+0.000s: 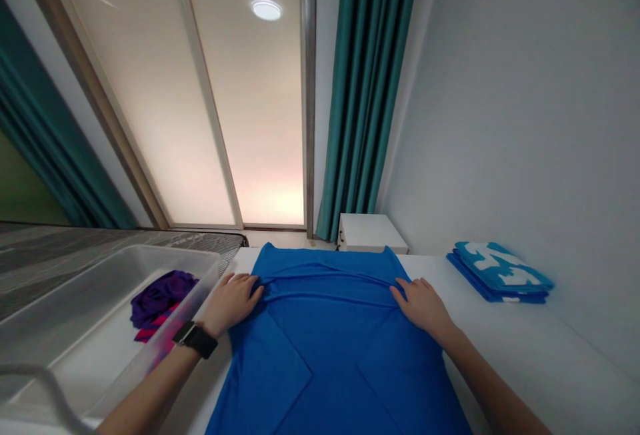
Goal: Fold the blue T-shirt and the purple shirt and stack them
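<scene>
A plain blue shirt (333, 348) lies spread over the white table, its lower part running out of view at the bottom. Diagonal lines show through it on both sides, like folded layers beneath. My left hand (233, 305), with a black watch (196, 339) on the wrist, grips the shirt's left edge near its far end between thumb and fingers. Opposite it, my right hand (423, 303) pinches the right edge at about the same height. Creases run across the cloth from one hand to the other. The undersides of the fingers are partly hidden.
Left of the shirt stands a translucent plastic bin (125, 251) holding purple and red clothes (163, 298). Folded blue-and-white cloths (503, 268) lie stacked at the table's right, by the wall. A small white cabinet (371, 229) stands beyond the table (520, 348), before a green curtain (373, 88).
</scene>
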A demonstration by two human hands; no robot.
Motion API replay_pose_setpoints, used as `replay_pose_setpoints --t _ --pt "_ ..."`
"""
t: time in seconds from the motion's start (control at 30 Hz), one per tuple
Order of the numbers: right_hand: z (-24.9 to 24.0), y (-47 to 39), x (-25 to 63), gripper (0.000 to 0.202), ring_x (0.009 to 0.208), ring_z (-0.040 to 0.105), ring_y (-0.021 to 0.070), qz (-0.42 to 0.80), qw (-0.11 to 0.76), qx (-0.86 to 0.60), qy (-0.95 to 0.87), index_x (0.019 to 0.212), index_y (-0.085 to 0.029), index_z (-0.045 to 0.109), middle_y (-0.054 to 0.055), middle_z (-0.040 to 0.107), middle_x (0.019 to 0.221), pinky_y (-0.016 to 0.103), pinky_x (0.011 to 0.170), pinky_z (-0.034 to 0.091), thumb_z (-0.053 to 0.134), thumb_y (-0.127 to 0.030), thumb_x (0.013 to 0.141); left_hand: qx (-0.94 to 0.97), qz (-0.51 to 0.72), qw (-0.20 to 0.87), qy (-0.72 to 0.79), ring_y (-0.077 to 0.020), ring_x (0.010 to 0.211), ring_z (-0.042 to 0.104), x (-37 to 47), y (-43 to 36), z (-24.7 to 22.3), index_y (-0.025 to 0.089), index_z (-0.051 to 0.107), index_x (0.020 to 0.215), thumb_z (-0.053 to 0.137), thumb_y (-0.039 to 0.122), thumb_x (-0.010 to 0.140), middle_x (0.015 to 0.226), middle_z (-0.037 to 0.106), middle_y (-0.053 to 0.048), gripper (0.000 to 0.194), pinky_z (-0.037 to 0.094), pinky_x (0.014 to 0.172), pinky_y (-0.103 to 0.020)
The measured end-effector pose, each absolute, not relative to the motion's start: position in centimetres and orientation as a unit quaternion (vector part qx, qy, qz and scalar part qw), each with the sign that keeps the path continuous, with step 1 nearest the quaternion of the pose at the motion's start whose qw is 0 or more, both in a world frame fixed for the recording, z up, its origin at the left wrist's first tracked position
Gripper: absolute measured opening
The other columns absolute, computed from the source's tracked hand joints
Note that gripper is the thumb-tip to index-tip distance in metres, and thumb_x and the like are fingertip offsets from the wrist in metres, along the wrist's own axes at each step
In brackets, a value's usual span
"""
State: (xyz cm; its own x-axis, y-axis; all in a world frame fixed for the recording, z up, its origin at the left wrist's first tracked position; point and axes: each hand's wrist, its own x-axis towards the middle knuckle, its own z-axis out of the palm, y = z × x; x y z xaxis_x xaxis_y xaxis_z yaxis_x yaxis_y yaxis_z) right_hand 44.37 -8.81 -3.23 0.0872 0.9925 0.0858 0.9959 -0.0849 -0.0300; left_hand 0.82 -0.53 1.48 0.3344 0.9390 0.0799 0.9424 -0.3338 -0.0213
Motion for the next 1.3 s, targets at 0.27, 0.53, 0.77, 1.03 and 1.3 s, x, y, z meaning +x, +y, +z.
replay_pose_setpoints --t 0.27,0.53,0.77,1.03,1.3 --pt "-2.8 -9.5 44.3 0.04 0.083 0.067 0.0256 -0.128 0.037 -0.745 -0.654 0.095 -0.015 0.072 0.014 0.073 0.083 0.041 0.098 0.035 0.034 -0.03 0.097 -0.783 -0.032 0.023 -0.621 -0.0258 0.086 0.069 0.9 0.4 3.2 0.021 0.065 0.109 0.035 0.04 0.094 0.083 0.075 -0.006 0.039 0.042 0.091 -0.039" --pt "-3.3 -9.6 44.1 0.037 0.078 0.066 0.025 -0.137 0.09 -0.74 -0.652 0.087 -0.018 0.072 0.011 0.071 0.075 0.039 0.087 0.04 0.036 -0.026 0.093 -0.747 -0.089 -0.064 -0.656 -0.0238 0.088 0.068 0.2 7.9 1.6 0.017 0.06 0.12 0.043 0.031 0.089 0.096 0.074 -0.009 0.038 0.047 0.075 -0.03" --pt "-4.0 -9.6 44.4 0.036 0.083 0.067 0.0248 -0.13 0.1 -0.744 -0.648 0.094 -0.018 0.072 0.011 0.074 0.085 0.04 0.093 0.038 0.037 -0.027 0.093 -0.755 -0.11 -0.105 -0.638 -0.0216 0.092 0.068 0.7 12.4 0.2 0.018 0.066 0.114 0.045 0.034 0.089 0.098 0.073 -0.008 0.036 0.048 0.081 -0.028" --pt "-3.9 -9.4 44.2 0.035 0.088 0.067 0.0236 -0.118 0.087 -0.748 -0.647 0.096 -0.018 0.071 0.01 0.075 0.092 0.04 0.097 0.035 0.036 -0.026 0.094 -0.76 -0.116 -0.115 -0.63 -0.0214 0.082 0.066 1.0 13.2 0.5 0.017 0.067 0.093 0.052 0.032 0.084 0.087 0.071 -0.007 0.023 0.048 0.075 -0.028" --pt "-4.1 -9.4 44.4 0.035 0.088 0.068 0.0237 -0.119 0.09 -0.745 -0.65 0.097 -0.017 0.07 0.01 0.075 0.092 0.042 0.098 0.035 0.037 -0.025 0.094 -0.743 -0.156 -0.141 -0.635 -0.0213 0.084 0.067 1.4 12.1 1.7 0.016 0.066 0.099 0.06 0.026 0.076 0.085 0.071 -0.006 0.026 0.05 0.077 -0.028"
